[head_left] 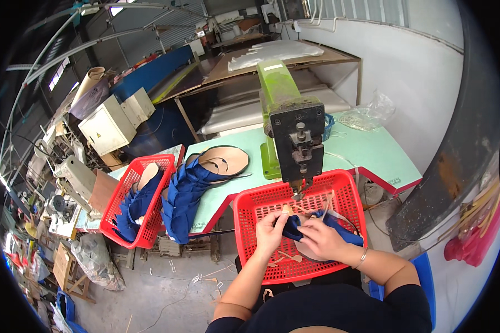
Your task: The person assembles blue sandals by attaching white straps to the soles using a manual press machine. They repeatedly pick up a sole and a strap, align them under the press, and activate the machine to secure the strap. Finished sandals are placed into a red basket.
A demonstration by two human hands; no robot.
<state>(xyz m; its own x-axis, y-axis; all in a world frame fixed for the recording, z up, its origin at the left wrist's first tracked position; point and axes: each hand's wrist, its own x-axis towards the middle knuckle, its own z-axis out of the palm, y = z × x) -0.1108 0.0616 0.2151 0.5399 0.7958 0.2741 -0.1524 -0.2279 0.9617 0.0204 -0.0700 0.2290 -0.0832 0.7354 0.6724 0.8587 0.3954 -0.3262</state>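
My left hand (270, 230) has its fingers closed on the edge of a dark blue shoe upper (290, 230) with a pale lining. On its other side, the fingers of my right hand (323, 237) press together on the same piece. Both hands are over a red plastic basket (241, 225), just below the head of a green and black machine (294, 133). Another blue piece (345, 232) lies in the basket beside my right hand. Thin tan scraps (286, 256) are scattered on the basket's bottom.
Overlapping blue shoe uppers (179, 205) lie on the pale green tabletop (236, 141) to the left. Beyond them, a second red basket (110, 217) holds more blue pieces. A dark curved metal column (444, 144) rises at the right. Clear plastic bags (372, 111) lie at the table's back.
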